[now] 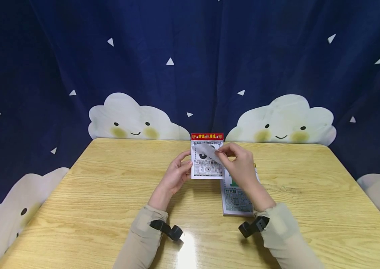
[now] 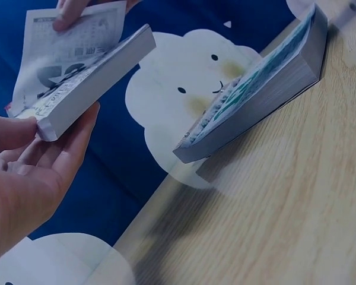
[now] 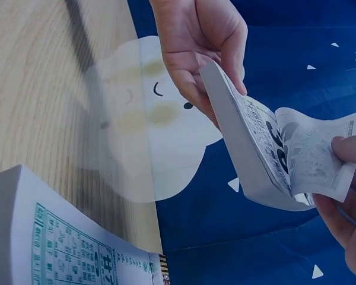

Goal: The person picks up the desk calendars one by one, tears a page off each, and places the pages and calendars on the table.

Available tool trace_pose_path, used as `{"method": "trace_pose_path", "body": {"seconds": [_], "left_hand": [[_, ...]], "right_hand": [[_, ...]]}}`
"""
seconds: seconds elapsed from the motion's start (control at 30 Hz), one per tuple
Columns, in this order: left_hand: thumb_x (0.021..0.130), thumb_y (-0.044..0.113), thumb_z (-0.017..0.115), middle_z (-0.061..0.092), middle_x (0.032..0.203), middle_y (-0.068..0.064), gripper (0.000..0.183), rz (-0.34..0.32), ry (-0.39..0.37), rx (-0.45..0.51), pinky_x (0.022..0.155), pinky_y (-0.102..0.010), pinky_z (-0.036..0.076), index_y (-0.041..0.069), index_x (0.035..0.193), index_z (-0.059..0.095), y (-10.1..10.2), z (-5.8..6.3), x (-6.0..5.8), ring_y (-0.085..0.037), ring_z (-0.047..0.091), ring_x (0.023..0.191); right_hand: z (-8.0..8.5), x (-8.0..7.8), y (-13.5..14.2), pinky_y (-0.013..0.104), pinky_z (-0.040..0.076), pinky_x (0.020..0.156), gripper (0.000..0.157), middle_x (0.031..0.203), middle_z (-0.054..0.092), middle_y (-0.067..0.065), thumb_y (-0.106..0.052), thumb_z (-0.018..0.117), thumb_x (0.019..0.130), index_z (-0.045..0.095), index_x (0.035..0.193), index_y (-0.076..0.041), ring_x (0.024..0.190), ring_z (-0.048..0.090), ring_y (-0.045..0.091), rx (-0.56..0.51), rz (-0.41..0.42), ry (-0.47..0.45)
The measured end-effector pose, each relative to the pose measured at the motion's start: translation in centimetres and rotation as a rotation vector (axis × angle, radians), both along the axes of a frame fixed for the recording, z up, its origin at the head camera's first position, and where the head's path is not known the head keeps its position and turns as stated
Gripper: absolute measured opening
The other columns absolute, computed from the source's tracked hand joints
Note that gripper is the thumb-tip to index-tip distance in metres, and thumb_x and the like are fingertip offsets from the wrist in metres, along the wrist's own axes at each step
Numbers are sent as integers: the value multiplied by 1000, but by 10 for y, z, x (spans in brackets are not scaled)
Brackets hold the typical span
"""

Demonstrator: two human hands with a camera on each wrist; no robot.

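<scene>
My left hand (image 1: 177,172) grips a thick tear-off calendar (image 1: 207,172) by its left side, thumb on the front face and fingers behind, as the left wrist view shows. The calendar has a red header strip with gold characters and large black numerals. Between thumb and fingers, my right hand (image 1: 238,164) pinches one thin calendar page (image 3: 320,155), lifted and curled up toward the header. The page's upper end still meets the pad in the right wrist view. Below my right hand lies a second thick calendar (image 2: 255,89) with green print, partly hidden by that hand in the head view.
The wooden table (image 1: 109,194) extends on both sides of the calendars. Behind it hangs a dark blue curtain (image 1: 196,74) with white triangles and smiling clouds. A black wrist camera (image 1: 167,228) is strapped over the left sleeve, another camera (image 1: 254,226) over the right.
</scene>
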State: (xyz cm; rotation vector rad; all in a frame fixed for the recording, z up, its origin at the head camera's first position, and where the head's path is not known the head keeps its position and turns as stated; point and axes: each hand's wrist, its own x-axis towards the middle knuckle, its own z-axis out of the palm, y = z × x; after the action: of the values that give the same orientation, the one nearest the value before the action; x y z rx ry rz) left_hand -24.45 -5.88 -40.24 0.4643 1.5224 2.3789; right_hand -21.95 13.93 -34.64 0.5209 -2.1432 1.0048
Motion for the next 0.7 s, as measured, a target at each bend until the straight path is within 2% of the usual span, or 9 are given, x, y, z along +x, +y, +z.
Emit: {"method": "trace_pose_path", "body": {"seconds": [0.17, 0.47, 0.7], "left_hand": [[93, -2, 36, 67, 85, 5, 43, 20, 0, -8, 64, -25, 52, -3, 135, 28, 0, 2, 1, -10, 65, 72], [92, -4, 36, 68, 84, 5, 42, 59, -8, -30, 62, -24, 52, -5, 134, 30, 0, 2, 2, -11, 65, 69], [90, -3, 39, 67, 81, 6, 43, 87, 10, -33, 60, -23, 52, -7, 133, 31, 1, 2, 1, -10, 64, 66]], "right_hand": [[2, -5, 3, 28, 53, 61, 8, 74, 68, 4, -11, 69, 78, 66, 78, -4, 65, 64, 13, -48, -10, -40], [3, -12, 7, 11, 45, 59, 11, 74, 67, 4, -17, 71, 78, 68, 81, -7, 64, 59, 7, -152, -39, -179], [4, -13, 11, 12, 43, 54, 13, 72, 65, 5, -19, 71, 78, 67, 81, -7, 61, 55, 5, -213, -39, -248]]}}
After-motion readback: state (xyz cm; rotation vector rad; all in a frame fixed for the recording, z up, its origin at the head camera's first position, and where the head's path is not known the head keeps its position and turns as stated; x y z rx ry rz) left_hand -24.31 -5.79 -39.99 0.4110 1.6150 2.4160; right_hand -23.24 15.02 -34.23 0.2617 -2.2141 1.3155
